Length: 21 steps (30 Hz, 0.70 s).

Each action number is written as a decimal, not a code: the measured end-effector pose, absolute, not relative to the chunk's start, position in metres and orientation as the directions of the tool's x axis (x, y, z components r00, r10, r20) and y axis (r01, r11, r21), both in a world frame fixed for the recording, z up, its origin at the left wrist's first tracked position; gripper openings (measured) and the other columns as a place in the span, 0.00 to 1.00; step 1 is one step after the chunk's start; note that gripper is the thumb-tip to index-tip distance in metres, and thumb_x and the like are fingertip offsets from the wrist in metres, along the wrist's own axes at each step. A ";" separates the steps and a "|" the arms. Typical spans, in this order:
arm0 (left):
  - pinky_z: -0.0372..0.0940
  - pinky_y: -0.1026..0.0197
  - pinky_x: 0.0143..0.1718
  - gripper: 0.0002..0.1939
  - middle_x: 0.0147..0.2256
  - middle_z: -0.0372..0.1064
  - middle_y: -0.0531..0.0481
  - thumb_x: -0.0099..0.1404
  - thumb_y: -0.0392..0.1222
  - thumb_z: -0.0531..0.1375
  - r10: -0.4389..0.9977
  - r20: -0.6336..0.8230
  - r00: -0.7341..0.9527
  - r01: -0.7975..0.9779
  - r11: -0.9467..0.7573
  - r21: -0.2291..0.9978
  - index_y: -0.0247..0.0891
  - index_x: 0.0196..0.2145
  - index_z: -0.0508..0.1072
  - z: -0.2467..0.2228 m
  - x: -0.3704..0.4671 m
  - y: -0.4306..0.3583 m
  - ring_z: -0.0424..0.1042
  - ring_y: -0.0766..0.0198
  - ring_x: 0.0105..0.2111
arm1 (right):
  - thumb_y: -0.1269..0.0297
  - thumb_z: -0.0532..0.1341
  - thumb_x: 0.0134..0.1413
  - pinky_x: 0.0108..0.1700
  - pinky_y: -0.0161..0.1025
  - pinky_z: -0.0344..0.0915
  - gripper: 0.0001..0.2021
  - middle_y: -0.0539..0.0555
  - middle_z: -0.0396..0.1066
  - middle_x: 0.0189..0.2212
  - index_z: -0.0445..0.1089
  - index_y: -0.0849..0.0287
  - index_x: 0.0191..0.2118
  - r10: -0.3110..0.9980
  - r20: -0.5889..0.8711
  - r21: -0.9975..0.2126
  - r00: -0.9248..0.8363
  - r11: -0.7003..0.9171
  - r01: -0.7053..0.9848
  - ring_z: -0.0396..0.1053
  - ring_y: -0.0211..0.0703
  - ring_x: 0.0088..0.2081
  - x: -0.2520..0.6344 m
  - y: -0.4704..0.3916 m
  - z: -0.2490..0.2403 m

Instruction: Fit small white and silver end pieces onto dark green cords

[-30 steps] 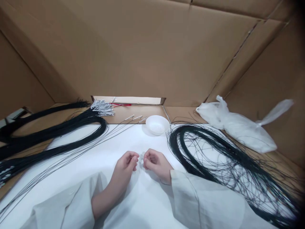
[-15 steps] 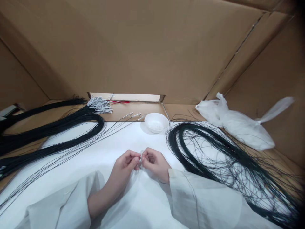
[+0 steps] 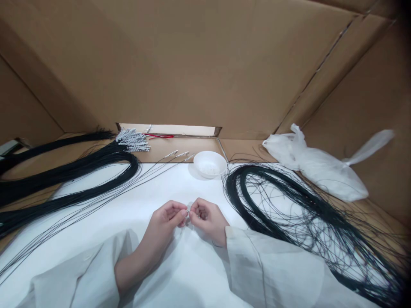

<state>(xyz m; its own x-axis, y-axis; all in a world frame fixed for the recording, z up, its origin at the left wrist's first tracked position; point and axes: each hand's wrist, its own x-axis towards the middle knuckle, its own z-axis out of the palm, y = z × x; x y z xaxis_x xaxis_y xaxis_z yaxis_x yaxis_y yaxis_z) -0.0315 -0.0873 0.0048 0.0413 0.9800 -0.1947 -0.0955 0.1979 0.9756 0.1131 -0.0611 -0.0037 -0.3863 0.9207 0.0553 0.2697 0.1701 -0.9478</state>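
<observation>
Pinching with left hand (image 3: 167, 217) low at the centre, above the white bench (image 3: 157, 186), thumb against forefinger. Pinching in the same manner with right hand (image 3: 207, 217), at three o'clock from the left one, its other fingers curled inward. Both closed, fingertips very near each other, gripping between them a small piece (image 3: 189, 211); too little and too blurred to name with certainty, perhaps the end of a cord. Under the right wrist, a thin dark line (image 3: 217, 245). Around both forearms, wide pale sleeves (image 3: 93, 265), at eight and at four o'clock from the hands.

At one o'clock from the hands, near the far edge of the bench, a white bowl (image 3: 209, 174) with small pale bits inside. Just beside it, close to twelve o'clock, three striped tips (image 3: 171, 154) of loose thin cords, running back to the side of nine o'clock.

At ten o'clock, thick black bundles (image 3: 86, 194), with many white ends (image 3: 133, 140) gathered together; next to these, something red (image 3: 159, 136). From two to four o'clock, a black coil (image 3: 237, 192) with many stray strands. Beyond it, at two o'clock, white plastic bags (image 3: 334, 173), lying against brown cardboard (image 3: 192, 64).
</observation>
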 end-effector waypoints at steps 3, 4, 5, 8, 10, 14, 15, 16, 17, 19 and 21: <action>0.56 0.65 0.30 0.07 0.22 0.63 0.54 0.57 0.41 0.58 0.981 -0.185 0.058 -0.069 0.188 0.980 0.34 0.31 0.70 0.003 -0.032 -0.087 0.61 0.68 0.24 | 0.69 0.55 0.47 0.25 0.30 0.53 0.04 0.48 0.62 0.20 0.61 0.60 0.25 0.923 0.059 -0.948 -0.379 0.171 0.268 0.56 0.32 0.22 0.113 -0.062 -0.004; 0.56 0.65 0.30 0.08 0.22 0.63 0.54 0.57 0.42 0.58 0.982 -0.182 0.057 -0.066 0.185 0.980 0.34 0.31 0.71 0.002 -0.032 -0.086 0.61 0.68 0.24 | 0.69 0.55 0.47 0.25 0.30 0.52 0.04 0.47 0.62 0.19 0.61 0.60 0.25 0.924 0.062 -0.947 -0.377 0.174 0.270 0.56 0.32 0.22 0.113 -0.062 -0.004; 0.56 0.65 0.30 0.08 0.22 0.63 0.54 0.57 0.42 0.58 0.982 -0.179 0.057 -0.067 0.183 0.981 0.34 0.31 0.71 0.001 -0.033 -0.086 0.61 0.68 0.25 | 0.69 0.56 0.47 0.25 0.30 0.52 0.03 0.47 0.62 0.19 0.61 0.60 0.25 0.924 0.064 -0.947 -0.377 0.176 0.271 0.56 0.32 0.22 0.113 -0.062 -0.004; 0.57 0.65 0.31 0.08 0.22 0.63 0.53 0.57 0.41 0.57 0.983 -0.164 0.077 -0.083 0.171 0.982 0.34 0.31 0.72 -0.001 -0.033 -0.086 0.62 0.67 0.25 | 0.69 0.56 0.47 0.25 0.30 0.53 0.03 0.47 0.62 0.20 0.61 0.60 0.25 0.921 0.064 -0.947 -0.385 0.177 0.267 0.56 0.32 0.23 0.113 -0.062 -0.005; 0.57 0.65 0.31 0.08 0.22 0.64 0.54 0.58 0.40 0.57 0.982 -0.163 0.091 -0.085 0.171 0.982 0.35 0.32 0.72 -0.002 -0.034 -0.087 0.62 0.68 0.25 | 0.69 0.55 0.47 0.25 0.30 0.53 0.03 0.47 0.62 0.20 0.61 0.60 0.25 0.920 0.064 -0.950 -0.386 0.175 0.260 0.56 0.32 0.23 0.113 -0.062 -0.005; 0.56 0.66 0.31 0.07 0.22 0.63 0.55 0.59 0.40 0.56 0.980 -0.180 0.089 -0.080 0.187 0.979 0.35 0.32 0.71 0.000 -0.034 -0.088 0.62 0.68 0.25 | 0.70 0.56 0.46 0.25 0.30 0.52 0.04 0.47 0.61 0.18 0.61 0.60 0.24 0.920 0.055 -0.957 -0.388 0.160 0.243 0.56 0.31 0.22 0.113 -0.062 -0.004; 0.56 0.66 0.31 0.07 0.21 0.62 0.55 0.59 0.40 0.56 0.979 -0.183 0.087 -0.081 0.190 0.978 0.35 0.32 0.71 0.000 -0.034 -0.088 0.62 0.69 0.25 | 0.70 0.56 0.46 0.25 0.30 0.52 0.03 0.47 0.61 0.18 0.61 0.61 0.24 0.919 0.046 -0.960 -0.392 0.149 0.239 0.56 0.32 0.22 0.113 -0.062 -0.004; 0.56 0.66 0.31 0.06 0.21 0.62 0.55 0.59 0.40 0.56 0.979 -0.184 0.084 -0.083 0.191 0.978 0.35 0.32 0.71 0.001 -0.034 -0.088 0.62 0.69 0.25 | 0.70 0.56 0.46 0.25 0.30 0.52 0.03 0.47 0.61 0.18 0.60 0.61 0.24 0.919 0.034 -0.962 -0.393 0.137 0.235 0.56 0.32 0.22 0.112 -0.062 -0.003; 0.56 0.66 0.31 0.06 0.22 0.63 0.55 0.59 0.40 0.57 0.979 -0.186 0.084 -0.086 0.193 0.977 0.35 0.32 0.70 0.001 -0.034 -0.088 0.62 0.69 0.25 | 0.70 0.56 0.45 0.25 0.30 0.52 0.03 0.47 0.61 0.18 0.60 0.61 0.24 0.918 0.023 -0.965 -0.395 0.124 0.231 0.56 0.32 0.22 0.112 -0.062 -0.003; 0.56 0.66 0.31 0.06 0.22 0.63 0.55 0.58 0.40 0.57 0.977 -0.191 0.090 -0.093 0.199 0.976 0.35 0.31 0.70 0.002 -0.033 -0.088 0.61 0.69 0.25 | 0.70 0.56 0.45 0.25 0.30 0.53 0.03 0.48 0.62 0.19 0.61 0.61 0.24 0.917 0.007 -0.969 -0.399 0.104 0.223 0.57 0.32 0.22 0.112 -0.061 -0.004; 0.56 0.66 0.30 0.05 0.23 0.64 0.54 0.58 0.40 0.57 0.976 -0.193 0.099 -0.100 0.203 0.974 0.35 0.31 0.69 0.002 -0.033 -0.087 0.62 0.69 0.25 | 0.70 0.56 0.45 0.25 0.30 0.53 0.03 0.48 0.64 0.20 0.61 0.61 0.24 0.917 -0.003 -0.972 -0.400 0.091 0.215 0.58 0.32 0.22 0.112 -0.061 -0.004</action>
<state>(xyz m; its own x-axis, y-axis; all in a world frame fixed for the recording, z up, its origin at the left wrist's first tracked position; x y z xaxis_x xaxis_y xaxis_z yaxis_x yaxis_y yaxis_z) -0.0328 -0.0871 0.0024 0.0991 0.9761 -0.1934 -0.1004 0.2032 0.9740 0.1121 -0.0608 -0.0038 -0.3997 0.9166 -0.0028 0.2146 0.0906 -0.9725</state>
